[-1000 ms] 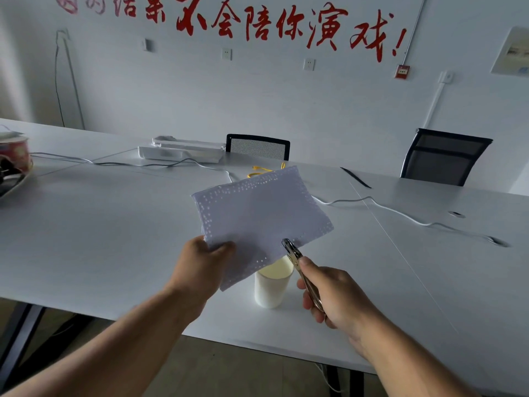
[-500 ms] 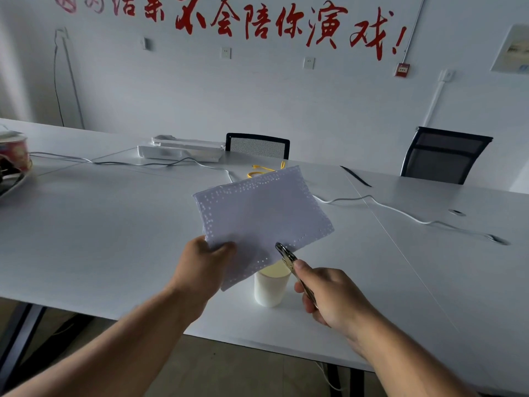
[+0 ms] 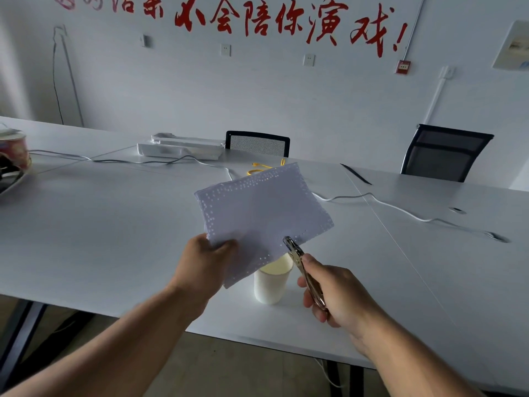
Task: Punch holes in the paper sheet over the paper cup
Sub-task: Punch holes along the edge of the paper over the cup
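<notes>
A long white surface [image 3: 108, 224] fills most of the view, running from the left edge to the right, with a seam line crossing its right part. Behind it stands a pale wall [image 3: 257, 96] with red painted characters [image 3: 257, 21] along the top. Two black mesh chairs sit at the far side of the surface: one [image 3: 445, 153] at the right, the other [image 3: 257, 143] near the middle, only its backrest showing. A flat white device [image 3: 180, 149] lies on the far part of the surface, and a white cable [image 3: 400, 209] snakes across to the right. A red patterned bowl [image 3: 14, 150] sits at the far left edge.

The paper sheet [image 3: 263, 213] is held in the air above the near part of the surface, tilted, its borders already dotted with rows of small holes. Its lower edge hangs over the mouth of the paper cup [image 3: 270, 285], which stands upright on the surface just below, between the two hands.

The left hand [image 3: 203, 267] pinches the sheet's lower left corner, thumb on top and the other fingers hidden beneath the paper. The right hand [image 3: 335, 293] wraps its fingers around the handles of a metal hole punch [image 3: 300, 262], squeezing them close together. The head of the punch sits on the sheet's lower right edge, directly above the cup's rim. A small yellow cord [image 3: 259, 167] peeks out behind the sheet's top edge.
</notes>
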The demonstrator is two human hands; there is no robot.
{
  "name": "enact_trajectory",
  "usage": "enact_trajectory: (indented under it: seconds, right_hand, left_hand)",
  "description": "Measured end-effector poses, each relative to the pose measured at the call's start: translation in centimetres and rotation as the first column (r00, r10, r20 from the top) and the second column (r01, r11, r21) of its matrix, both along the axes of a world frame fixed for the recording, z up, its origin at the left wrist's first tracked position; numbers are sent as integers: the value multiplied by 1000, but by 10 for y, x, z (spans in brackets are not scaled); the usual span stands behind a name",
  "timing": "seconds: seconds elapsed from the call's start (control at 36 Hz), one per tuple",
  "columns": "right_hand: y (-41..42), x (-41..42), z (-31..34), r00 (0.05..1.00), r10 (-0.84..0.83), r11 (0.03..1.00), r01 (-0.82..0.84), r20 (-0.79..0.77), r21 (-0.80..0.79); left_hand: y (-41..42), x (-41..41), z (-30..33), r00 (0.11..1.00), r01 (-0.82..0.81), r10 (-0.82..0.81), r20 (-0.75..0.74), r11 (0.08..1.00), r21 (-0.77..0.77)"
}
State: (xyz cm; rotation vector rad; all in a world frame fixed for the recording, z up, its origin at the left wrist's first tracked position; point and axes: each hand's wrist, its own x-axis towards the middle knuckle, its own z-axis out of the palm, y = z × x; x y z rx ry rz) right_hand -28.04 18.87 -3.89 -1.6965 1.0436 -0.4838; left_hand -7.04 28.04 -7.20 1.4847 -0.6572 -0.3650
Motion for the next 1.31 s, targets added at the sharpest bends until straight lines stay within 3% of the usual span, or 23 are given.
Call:
enact_trajectory:
  seconds: [1.14,1.31]
  right_hand:
    - [4,5,-9,1000,3,996,-4,-9,-84]
    - [2,4,-6,1000,9,1000,-9,6,-15]
  left_hand:
    - [2,-8,1,999,40,-40,-6,999,-12]
    - [3,-7,0,1000,20,-20,10,1000,-7]
